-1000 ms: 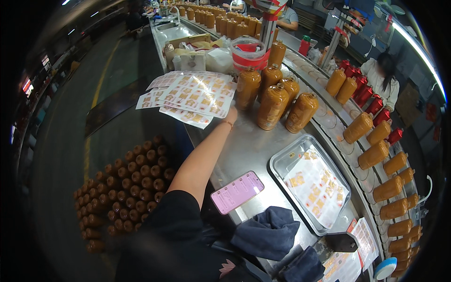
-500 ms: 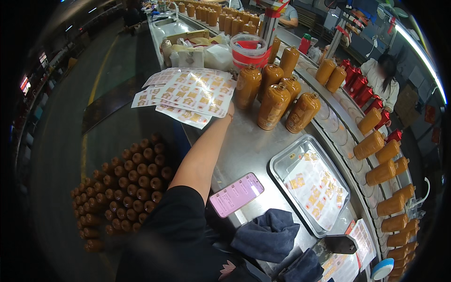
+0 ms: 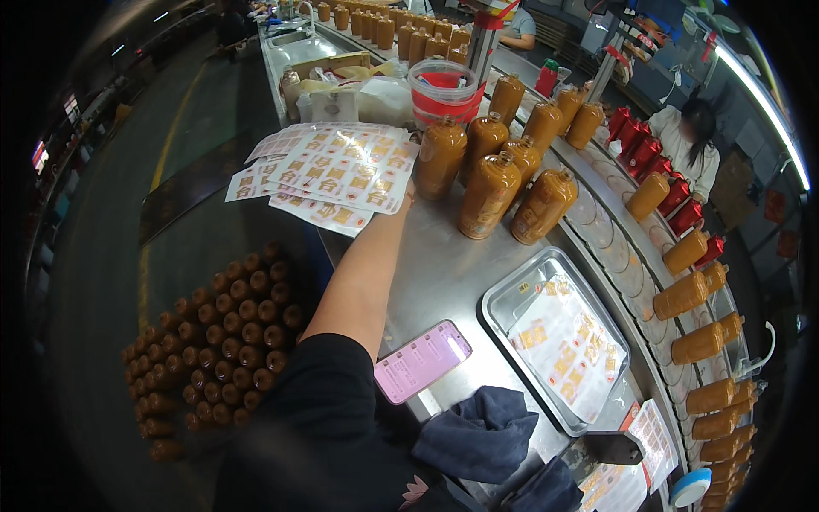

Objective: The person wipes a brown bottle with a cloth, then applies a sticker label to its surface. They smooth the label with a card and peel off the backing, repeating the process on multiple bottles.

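Note:
My left arm reaches forward from the lower middle over a steel counter (image 3: 444, 273). My left hand (image 3: 403, 205) is mostly hidden under a fanned stack of sticker sheets (image 3: 328, 171), white with orange and red labels, which it holds out past the counter's left edge. Right next to the hand stands a group of several orange-brown ceramic bottles (image 3: 490, 196). My right hand does not show.
A steel tray (image 3: 512, 299) with label sheets lies at right, a pink phone (image 3: 422, 360) and a dark blue cloth (image 3: 478, 435) closer to me. More bottles ride a curved conveyor (image 3: 691, 294) where another person (image 3: 691, 141) works. A crate of brown bottle tops (image 3: 222, 341) sits at lower left.
The arm and the sticker sheets have barely moved. The bottles on the curved conveyor have shifted along it.

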{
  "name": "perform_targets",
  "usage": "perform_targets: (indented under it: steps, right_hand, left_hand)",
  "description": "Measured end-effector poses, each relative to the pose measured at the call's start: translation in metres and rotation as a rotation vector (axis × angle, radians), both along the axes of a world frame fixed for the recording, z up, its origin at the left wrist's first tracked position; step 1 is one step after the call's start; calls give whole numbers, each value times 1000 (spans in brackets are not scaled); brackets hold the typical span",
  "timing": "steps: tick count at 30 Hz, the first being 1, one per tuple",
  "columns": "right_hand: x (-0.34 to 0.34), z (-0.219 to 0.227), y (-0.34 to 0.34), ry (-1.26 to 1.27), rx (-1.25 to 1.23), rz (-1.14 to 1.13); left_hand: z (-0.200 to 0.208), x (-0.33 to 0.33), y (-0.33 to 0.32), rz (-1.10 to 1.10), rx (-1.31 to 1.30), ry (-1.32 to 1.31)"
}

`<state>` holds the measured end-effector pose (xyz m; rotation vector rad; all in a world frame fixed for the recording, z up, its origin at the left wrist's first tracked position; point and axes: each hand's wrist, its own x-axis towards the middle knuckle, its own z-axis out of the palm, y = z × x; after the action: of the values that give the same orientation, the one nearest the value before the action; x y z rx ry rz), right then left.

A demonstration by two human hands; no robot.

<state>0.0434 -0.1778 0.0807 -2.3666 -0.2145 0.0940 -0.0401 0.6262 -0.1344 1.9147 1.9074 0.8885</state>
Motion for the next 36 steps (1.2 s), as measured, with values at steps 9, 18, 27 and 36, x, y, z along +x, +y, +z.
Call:
perform_targets:
  steps: [9, 18, 27, 36]
  right_hand:
    - [3, -2, 17, 102, 45, 39]
    - [0, 25, 22, 130, -83, 97]
    - [-12, 50, 41, 65, -206, 119]
    - [-34, 57, 59, -43, -146, 166]
  left_hand:
    - [23, -10, -36, -148, -79, 205]
    - [101, -97, -203, -605, -261, -232]
    - [119, -197, -159, -122, -249, -1938]
    - [136, -216, -78, 97, -227, -1669]
